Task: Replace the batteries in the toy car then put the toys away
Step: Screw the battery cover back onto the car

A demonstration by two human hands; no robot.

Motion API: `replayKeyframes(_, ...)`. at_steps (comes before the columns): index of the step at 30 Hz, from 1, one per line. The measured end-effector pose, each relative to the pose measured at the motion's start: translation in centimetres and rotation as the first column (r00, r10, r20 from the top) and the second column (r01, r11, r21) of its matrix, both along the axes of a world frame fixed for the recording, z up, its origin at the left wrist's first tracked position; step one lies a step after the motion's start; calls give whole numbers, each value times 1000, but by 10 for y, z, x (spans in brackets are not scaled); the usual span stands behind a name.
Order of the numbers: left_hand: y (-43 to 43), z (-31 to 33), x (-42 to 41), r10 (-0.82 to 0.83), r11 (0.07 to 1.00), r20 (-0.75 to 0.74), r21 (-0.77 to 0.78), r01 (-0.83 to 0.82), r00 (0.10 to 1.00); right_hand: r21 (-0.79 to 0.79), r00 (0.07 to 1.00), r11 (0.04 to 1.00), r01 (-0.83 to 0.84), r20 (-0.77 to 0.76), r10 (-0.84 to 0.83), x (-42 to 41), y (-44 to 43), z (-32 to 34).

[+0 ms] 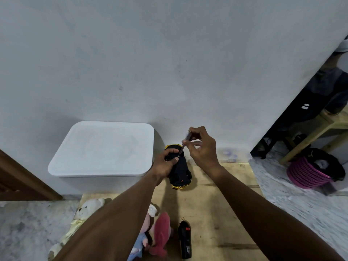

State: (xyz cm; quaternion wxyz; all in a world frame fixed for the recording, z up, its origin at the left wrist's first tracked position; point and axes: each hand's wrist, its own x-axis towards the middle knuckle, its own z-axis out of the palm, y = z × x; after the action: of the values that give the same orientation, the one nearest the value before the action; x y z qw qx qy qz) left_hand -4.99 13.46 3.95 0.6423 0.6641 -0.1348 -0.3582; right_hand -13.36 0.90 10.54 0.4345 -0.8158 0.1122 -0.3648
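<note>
In the head view, your left hand (pixel 165 163) grips the toy car (pixel 179 171), fingers curled round its far end. The car is black with gold trim and lies lengthwise on the wooden board (pixel 216 213), just beside your left wrist. Your right hand (pixel 203 149) hovers just above the car, pinching a slim screwdriver (pixel 185 141) between thumb and fingertips, with the tip pointing down at the car near your left-hand fingers. Left of your left hand sits a white box (pixel 101 147) with its lid on. Nearer to you, between your forearms, a black remote control (pixel 185 240) lies beside a pink plush toy (pixel 161 232). A white teddy bear (pixel 88 206) lies left of your left forearm.
</note>
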Motion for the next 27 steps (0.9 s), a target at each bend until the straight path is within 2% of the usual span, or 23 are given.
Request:
replayKeyframes(4,2,0,0,-2,1000,-21,10,2,1000,-48,998,998,-34,42,36,-3,-2,-2)
replayKeyframes(7,1,1,-3,-7,1000,-17,8,7,1000,4,999,999,-39,-14,39,-2,0,1)
replayKeyframes(12,-1,5,-5,-25,1000,-11,9,25,1000,-21,999,1000,-20,39,21,-3,-2,-1)
replayKeyframes(17,1,5,-4,-18,1000,1,16,18,1000,10,1000,1000,0,-9,1,-3,1,3)
replayKeyframes(23,-1,9,-8,-37,999,-9,21,37,999,11,998,998,-56,21,56,-5,4,-4)
replayKeyframes(27,-2,9,-10,-21,1000,-13,20,21,1000,26,1000,1000,-7,27,6,-3,3,-3)
